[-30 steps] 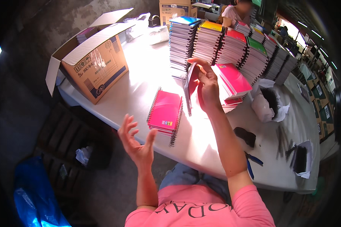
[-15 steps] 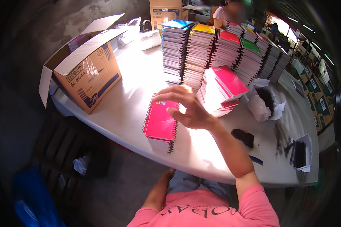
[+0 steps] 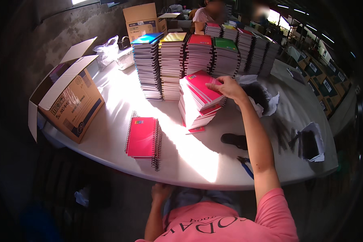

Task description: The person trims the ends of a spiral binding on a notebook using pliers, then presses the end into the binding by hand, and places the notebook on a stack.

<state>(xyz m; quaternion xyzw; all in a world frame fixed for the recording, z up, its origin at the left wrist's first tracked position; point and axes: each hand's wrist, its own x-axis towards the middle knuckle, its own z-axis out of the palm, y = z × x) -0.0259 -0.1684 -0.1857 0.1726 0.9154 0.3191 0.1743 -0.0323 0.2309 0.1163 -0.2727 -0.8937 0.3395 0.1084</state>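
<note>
My right hand (image 3: pixel 228 87) is at the right edge of a leaning pile of red-covered notebooks (image 3: pixel 201 86). Its fingers rest on the top cover and close over that edge; the underside of the grip is hidden. To the left lies a short stack of red spiral notebooks (image 3: pixel 142 137), with wire coils sticking out along both sides. Below the table's front edge, close to my body, hangs my left hand (image 3: pixel 162 191); shadow hides its fingers. Under my right forearm are a dark, oblong object (image 3: pixel 233 140) and blue-handled pliers (image 3: pixel 247 166).
Tall stacks of bound notebooks (image 3: pixel 172 66) line the table's back. An open cardboard box (image 3: pixel 74 103) stands at the left. Loose wire coils (image 3: pixel 281 136) and paper-wrapped bundles of coils (image 3: pixel 310 143) lie at the right. Another person (image 3: pixel 205 16) is behind the stacks.
My right hand has moved from above the spiral notebooks, rightward to the leaning red pile. The view has shifted, and the pliers show more fully.
</note>
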